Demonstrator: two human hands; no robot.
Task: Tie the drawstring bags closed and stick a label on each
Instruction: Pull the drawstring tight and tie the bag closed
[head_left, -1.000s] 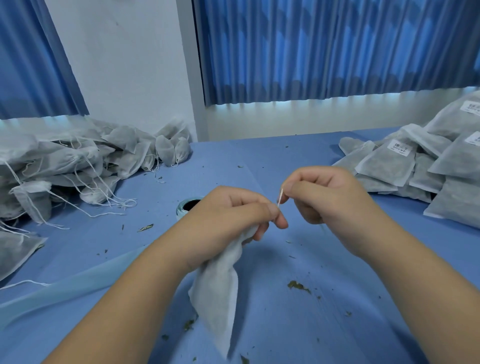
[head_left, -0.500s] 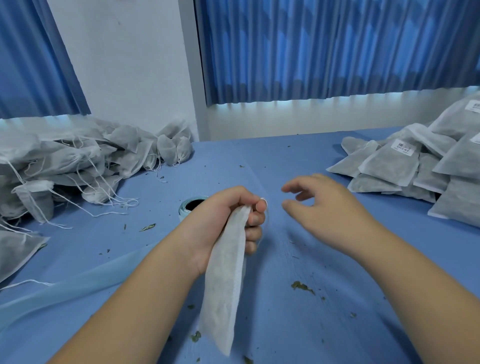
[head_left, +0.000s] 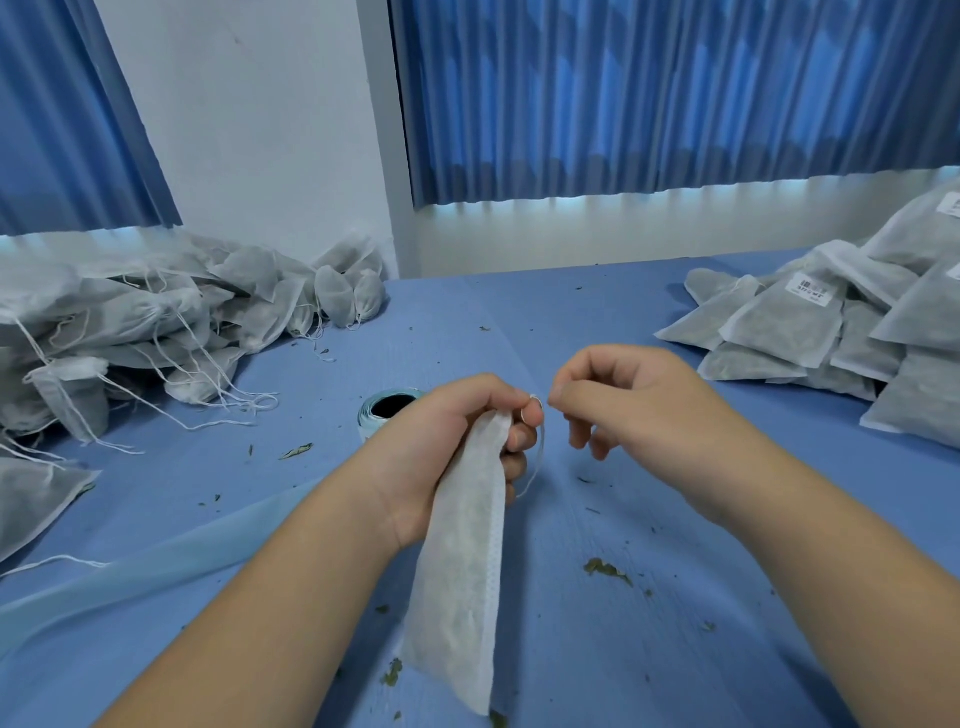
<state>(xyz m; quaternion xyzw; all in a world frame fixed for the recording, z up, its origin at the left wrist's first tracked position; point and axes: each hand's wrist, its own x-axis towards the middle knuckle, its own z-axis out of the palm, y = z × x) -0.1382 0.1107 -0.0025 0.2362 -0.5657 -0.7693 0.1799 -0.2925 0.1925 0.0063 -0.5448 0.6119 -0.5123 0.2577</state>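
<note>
The bag (head_left: 457, 597) hangs below my left hand (head_left: 457, 441), which is fisted round its neck; the string (head_left: 535, 470) loops off that forefinger. Tying is in hand (label later). Next, the loose end needs pulling tight. My right hand (head_left: 639, 410) curls beside the loop; whether it pinches string, I cannot tell.

The neck of the bag (head_left: 462, 545) is buried in the curled fingers of the left hand (head_left: 452, 436); that hand also covers the near side of the label roll (head_left: 387, 408) at its 10 o'clock; the drawstring (head_left: 537, 467) is so thin that its ends are lost; whether the right hand (head_left: 639, 410) pinches it cannot be told; print on the labelled bags (head_left: 784, 322) at 3 o'clock is too small to read; the frame edge cuts that heap, and the untied bags (head_left: 130, 317) at 9 o'clock.
</note>
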